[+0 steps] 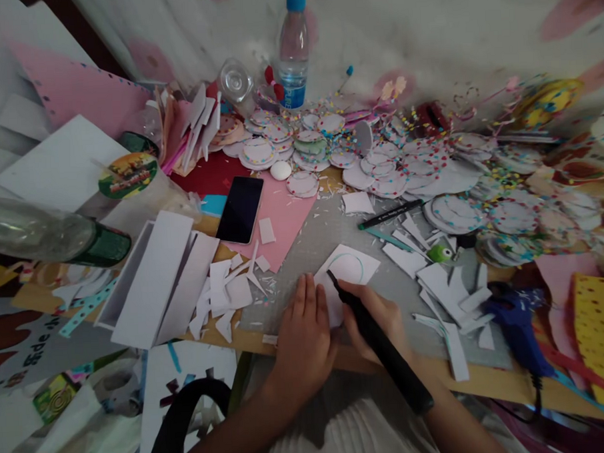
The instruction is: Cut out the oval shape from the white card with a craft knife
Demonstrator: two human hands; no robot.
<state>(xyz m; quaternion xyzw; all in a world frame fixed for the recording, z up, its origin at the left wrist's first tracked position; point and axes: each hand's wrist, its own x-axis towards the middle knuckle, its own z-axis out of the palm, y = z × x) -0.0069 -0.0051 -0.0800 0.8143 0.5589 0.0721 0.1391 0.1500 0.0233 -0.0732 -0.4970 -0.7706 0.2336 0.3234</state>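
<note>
A white sheet (356, 261) with a teal curved line drawn on it lies on the grey cutting mat (303, 253) at the table's front. My left hand (307, 333) rests flat on the sheet's left part, fingers together and stretched out, with nothing in it. Wrapped round a thick black pen-like tool (382, 350), my right hand (381, 316) is just right of the left one. The tool's thin dark tip points up and left, at the sheet's left side near my left fingertips. Whether the tip touches the sheet cannot be made out.
White scraps (455, 293) and a blue glue gun (519, 330) lie right. Further left are a phone (240, 209), more scraps and an open white box (154, 280). Decorated paper discs (409, 168) pile up behind, near an upright water bottle (293, 53). A marker (390, 214) lies beyond the sheet.
</note>
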